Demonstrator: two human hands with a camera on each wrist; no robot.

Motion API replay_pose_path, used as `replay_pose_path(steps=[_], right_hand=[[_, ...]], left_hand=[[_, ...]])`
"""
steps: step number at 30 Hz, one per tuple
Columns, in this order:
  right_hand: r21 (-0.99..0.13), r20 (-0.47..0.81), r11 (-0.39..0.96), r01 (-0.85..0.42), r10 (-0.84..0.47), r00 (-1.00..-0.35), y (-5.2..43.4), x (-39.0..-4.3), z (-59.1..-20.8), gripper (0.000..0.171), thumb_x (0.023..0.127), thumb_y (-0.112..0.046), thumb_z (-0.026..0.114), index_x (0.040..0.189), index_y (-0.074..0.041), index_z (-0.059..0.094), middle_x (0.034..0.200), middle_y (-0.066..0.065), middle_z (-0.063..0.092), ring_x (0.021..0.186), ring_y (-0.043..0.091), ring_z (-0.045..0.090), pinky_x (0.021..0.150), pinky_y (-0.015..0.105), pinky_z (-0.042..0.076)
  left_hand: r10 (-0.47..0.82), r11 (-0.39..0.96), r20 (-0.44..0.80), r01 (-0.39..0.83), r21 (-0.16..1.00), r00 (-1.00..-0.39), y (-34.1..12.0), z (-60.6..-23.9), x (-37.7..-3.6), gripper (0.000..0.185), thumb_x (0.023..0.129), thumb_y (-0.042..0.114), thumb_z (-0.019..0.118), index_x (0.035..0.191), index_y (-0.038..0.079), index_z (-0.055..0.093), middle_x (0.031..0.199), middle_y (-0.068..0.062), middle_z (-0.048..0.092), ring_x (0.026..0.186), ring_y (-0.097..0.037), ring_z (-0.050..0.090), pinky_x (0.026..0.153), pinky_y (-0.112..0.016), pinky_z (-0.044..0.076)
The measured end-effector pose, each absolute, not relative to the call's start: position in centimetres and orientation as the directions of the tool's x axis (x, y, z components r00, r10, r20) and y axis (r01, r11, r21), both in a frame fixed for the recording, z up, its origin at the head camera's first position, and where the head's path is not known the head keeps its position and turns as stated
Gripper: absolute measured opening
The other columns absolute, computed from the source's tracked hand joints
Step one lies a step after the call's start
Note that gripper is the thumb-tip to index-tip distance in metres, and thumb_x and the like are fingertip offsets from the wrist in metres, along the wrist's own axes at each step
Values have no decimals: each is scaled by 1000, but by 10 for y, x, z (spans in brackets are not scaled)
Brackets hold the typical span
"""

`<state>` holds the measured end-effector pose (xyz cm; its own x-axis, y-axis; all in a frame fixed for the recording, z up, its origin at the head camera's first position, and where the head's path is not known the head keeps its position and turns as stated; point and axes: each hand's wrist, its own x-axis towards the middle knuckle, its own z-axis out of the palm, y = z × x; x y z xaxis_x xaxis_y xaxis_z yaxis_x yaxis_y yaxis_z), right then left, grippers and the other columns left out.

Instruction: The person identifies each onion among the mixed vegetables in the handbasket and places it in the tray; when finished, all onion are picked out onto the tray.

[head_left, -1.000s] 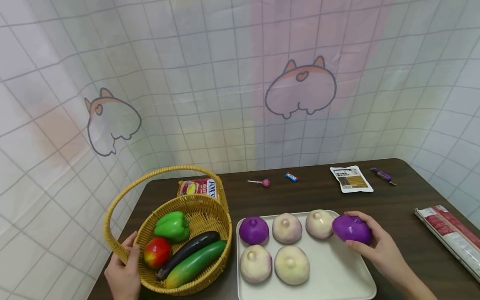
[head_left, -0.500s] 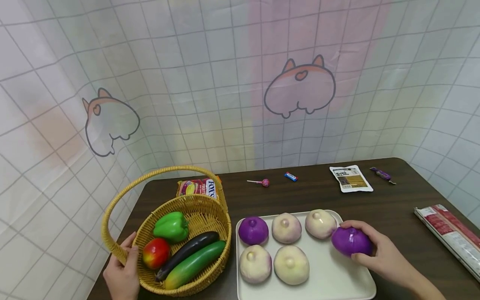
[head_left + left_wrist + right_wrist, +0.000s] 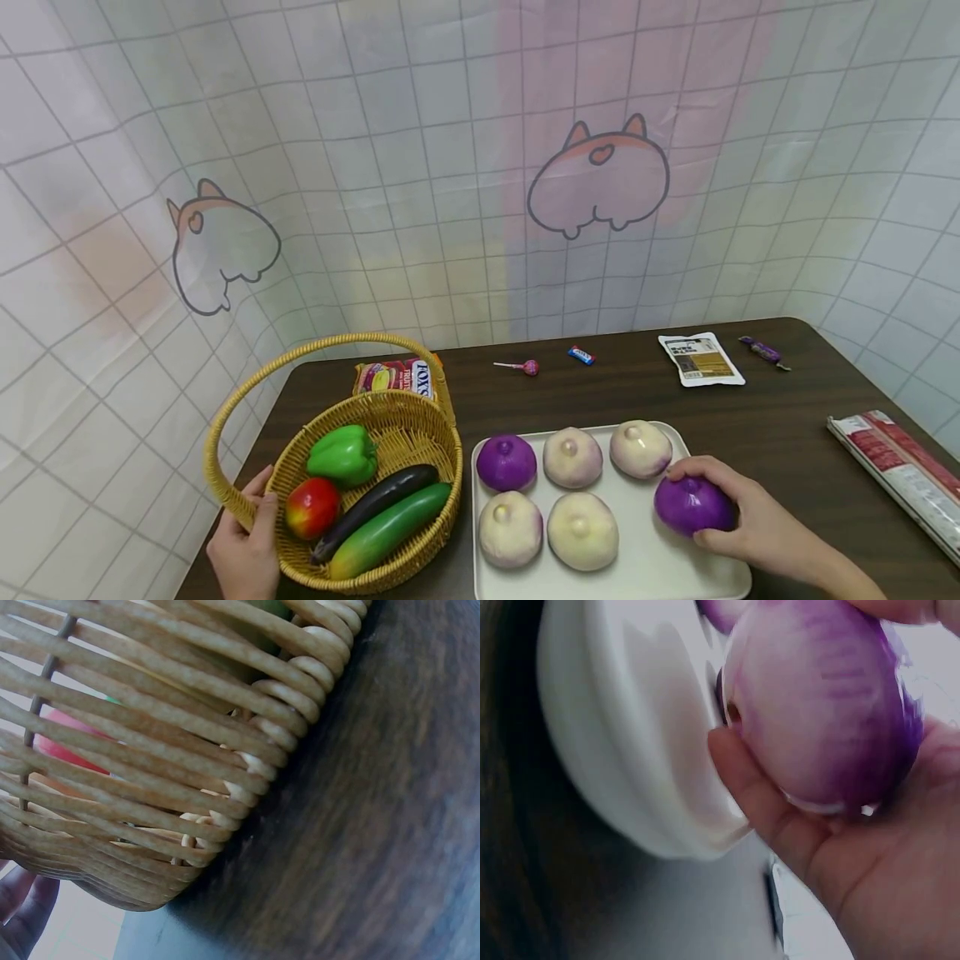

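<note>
My right hand [image 3: 765, 521] grips a purple onion [image 3: 692, 506] over the right part of a white tray [image 3: 645, 575]. In the right wrist view, the onion [image 3: 817, 705] shows a pale, purple-streaked side, with fingers around it, close to the tray wall [image 3: 630, 750]. Whether it touches the tray bottom I cannot tell. Another purple onion [image 3: 507, 462] and several pale ones [image 3: 583, 531] sit on the tray. With my left hand [image 3: 247, 542] I hold the wicker basket [image 3: 408, 425] at its left rim, by the handle base; the left wrist view mostly shows its woven side [image 3: 150, 727].
Inside the basket lie a green bell pepper [image 3: 342, 456], a red-yellow fruit [image 3: 312, 507], an eggplant [image 3: 382, 508] and a long green vegetable [image 3: 393, 531]. A candy bag [image 3: 393, 377], lollipop [image 3: 530, 367], small sweets and a white pouch [image 3: 701, 360] line the back; a red-white package [image 3: 900, 467] lies right.
My right hand has brought the purple onion down and slightly left, toward the front of the tray. The left hand and the basket stay where they were.
</note>
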<state>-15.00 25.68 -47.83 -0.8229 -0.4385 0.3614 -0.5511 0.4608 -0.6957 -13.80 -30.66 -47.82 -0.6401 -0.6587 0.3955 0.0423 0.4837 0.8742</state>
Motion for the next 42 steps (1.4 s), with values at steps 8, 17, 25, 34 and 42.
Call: replay_pose_path(steps=[8,17,25,34,42], right_hand=[[-695,360,417,-586,-504,-785,257,-150,-482,66,70,-11,86,129,-14,55,123,-1,59,112,7,54,86,22,46],[-665,398,388,-638,-539,-742,253,-152,-486,67,69,-13,88,129,-15,56,125,0,60,119,5,50,92,17,41],[-706,356,394,-589,-521,-775,252,-151,-487,72,71,-18,88,134,-11,53,130,2,59,120,2,50,93,17,40],[-719,364,360,-594,-533,-763,249,-153,-491,74,71,-17,88,135,-9,52,129,2,58,118,4,52,94,16,39],[-732,331,386,-561,-518,-789,246,-151,-488,74,71,-20,88,135,-11,52,128,0,59,115,4,53,91,19,41]], left_hand=[[-651,483,412,71,873,-637,-307,-480,-140,26,95,20,64,81,-1,60,118,1,71,81,-2,54,66,-14,35],[-649,484,408,65,873,-642,-307,-480,-139,24,95,19,65,81,1,61,117,5,71,69,-4,48,60,-16,33],[-652,492,409,55,869,-638,-307,-479,-139,22,95,18,65,82,1,61,117,6,70,73,-5,49,61,-15,34],[-659,481,394,44,876,-641,-307,-480,-139,22,95,19,65,82,1,61,118,4,71,70,-3,48,61,-15,34],[-663,484,390,32,875,-639,-308,-480,-140,21,95,21,65,85,2,63,117,6,70,63,-6,45,58,-15,34]])
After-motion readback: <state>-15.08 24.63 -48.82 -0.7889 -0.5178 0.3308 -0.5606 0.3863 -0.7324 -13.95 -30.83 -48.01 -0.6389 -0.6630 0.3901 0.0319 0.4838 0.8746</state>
